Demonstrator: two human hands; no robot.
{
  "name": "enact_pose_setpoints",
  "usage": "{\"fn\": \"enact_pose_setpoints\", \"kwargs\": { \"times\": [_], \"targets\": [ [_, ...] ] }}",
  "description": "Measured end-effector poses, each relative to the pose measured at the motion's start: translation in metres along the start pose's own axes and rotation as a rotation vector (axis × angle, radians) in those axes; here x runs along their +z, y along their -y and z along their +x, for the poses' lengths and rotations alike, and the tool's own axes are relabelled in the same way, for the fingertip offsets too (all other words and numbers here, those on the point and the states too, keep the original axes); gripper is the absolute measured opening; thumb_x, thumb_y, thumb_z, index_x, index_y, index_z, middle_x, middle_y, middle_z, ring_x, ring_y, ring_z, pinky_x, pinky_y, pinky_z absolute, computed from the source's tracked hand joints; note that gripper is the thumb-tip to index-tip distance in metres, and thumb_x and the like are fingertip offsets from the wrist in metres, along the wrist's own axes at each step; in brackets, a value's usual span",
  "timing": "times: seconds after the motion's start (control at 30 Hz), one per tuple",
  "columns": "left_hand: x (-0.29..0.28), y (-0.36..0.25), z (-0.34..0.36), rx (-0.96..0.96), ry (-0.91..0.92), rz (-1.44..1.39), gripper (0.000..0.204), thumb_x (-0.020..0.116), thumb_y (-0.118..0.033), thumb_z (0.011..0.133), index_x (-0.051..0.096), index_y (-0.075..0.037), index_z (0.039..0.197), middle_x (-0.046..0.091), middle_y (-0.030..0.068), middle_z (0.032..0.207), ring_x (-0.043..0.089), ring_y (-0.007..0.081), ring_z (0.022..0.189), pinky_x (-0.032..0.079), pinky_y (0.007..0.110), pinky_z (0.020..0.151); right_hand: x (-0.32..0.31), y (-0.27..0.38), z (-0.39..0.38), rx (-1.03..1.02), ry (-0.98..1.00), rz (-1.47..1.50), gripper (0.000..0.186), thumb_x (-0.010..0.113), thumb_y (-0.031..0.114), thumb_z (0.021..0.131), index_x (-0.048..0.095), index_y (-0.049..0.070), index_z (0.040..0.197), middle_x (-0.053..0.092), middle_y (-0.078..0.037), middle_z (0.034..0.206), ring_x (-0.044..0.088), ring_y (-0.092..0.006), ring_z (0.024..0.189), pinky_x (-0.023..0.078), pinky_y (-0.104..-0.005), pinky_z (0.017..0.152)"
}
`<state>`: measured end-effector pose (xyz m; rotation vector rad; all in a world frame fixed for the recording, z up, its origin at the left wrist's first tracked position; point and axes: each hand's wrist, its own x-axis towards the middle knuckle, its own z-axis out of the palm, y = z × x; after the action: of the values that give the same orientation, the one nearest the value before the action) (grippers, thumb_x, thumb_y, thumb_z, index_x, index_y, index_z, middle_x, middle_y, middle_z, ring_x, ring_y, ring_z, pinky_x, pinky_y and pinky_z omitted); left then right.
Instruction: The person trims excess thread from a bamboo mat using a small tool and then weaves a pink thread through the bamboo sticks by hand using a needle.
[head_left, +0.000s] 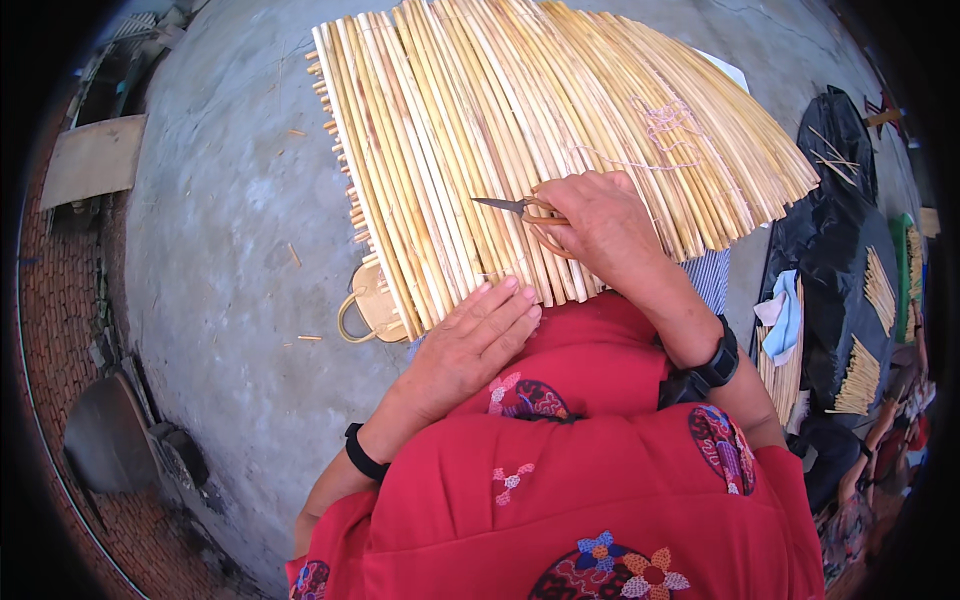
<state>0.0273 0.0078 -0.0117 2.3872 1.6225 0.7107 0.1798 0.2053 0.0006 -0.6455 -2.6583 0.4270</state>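
A wide mat of pale, yellowish round sticks, tied in rows, lies across my lap and beyond. My right hand grips scissors with dark blades and tan handles, held over the mat with the tips pointing left. My left hand rests with fingers stretched out on the mat's near edge, below the blades; a thin thread shows near its fingertips. Tangled pink string lies on the mat's right part.
A beige stool or bag with a loop sits under the mat's left edge on grey concrete. Black plastic with stick bundles and cloths lies at right, near another person's arm. Boards and bricks line the left.
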Motion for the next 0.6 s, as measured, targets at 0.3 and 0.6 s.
{"fn": "enact_pose_setpoints", "kwargs": {
  "times": [0.3, 0.6],
  "targets": [
    [0.008, 0.003, -0.006, -0.106, -0.1, 0.036, 0.053, 0.077, -0.013, 0.08, 0.06, -0.007, 0.131, 0.057, 0.0104, 0.139, 0.054, 0.0296, 0.13, 0.045, 0.043, 0.109, 0.0, -0.002, 0.0, 0.0, 0.008, 0.024, 0.028, 0.072, 0.023, 0.082, 0.064, 0.013, 0.107, 0.067, -0.004, 0.094, 0.063, -0.0238, 0.093, 0.041, -0.0388, 0.084],
    [0.009, 0.004, -0.001, -0.089, -0.137, 0.091, 0.047, 0.078, -0.01, 0.078, 0.064, -0.008, 0.124, 0.061, 0.0097, 0.135, 0.058, 0.0285, 0.126, 0.048, 0.042, 0.106, 0.0, -0.001, 0.0, -0.013, -0.01, 0.043, 0.028, 0.072, 0.023, 0.081, 0.064, 0.013, 0.106, 0.067, -0.005, 0.092, 0.063, -0.0238, 0.093, 0.041, -0.0385, 0.084]
  ]
}}
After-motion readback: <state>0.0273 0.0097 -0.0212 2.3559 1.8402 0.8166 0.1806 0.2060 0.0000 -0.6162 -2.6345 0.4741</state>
